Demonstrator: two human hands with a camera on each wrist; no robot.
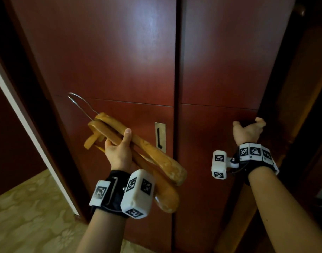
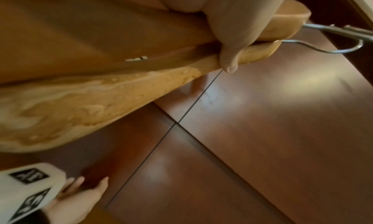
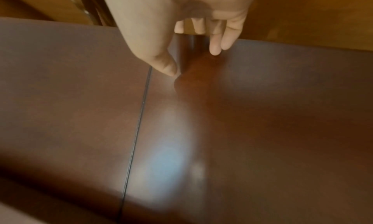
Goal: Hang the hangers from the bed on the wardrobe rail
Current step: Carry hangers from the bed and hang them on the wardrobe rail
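From the head view, your left hand (image 1: 118, 150) is wrapped around a bundle of wooden hangers (image 1: 147, 156), thumb laid along the top bar, with the metal hooks (image 1: 80, 105) pointing up and to the left, in front of the left wardrobe door (image 1: 111, 61). A recessed metal handle (image 1: 160, 136) sits on that door just beside the hangers. Your right hand (image 1: 248, 132) is at the far edge of the right wardrobe door (image 1: 220, 70), fingers hooked over that edge and holding nothing else. Patterned carpet (image 1: 28, 207) shows at lower left. From the left wrist view, your thumb (image 2: 232, 41) presses across the hangers' wood near the hook end, and the hooks (image 2: 333, 36) extend beyond it to the right; the door panels lie behind. From the right wrist view, your right hand's fingers (image 3: 226, 36) are loosely bent over the door edge, the thumb (image 3: 161, 63) against the door's face; the picture is blurred.
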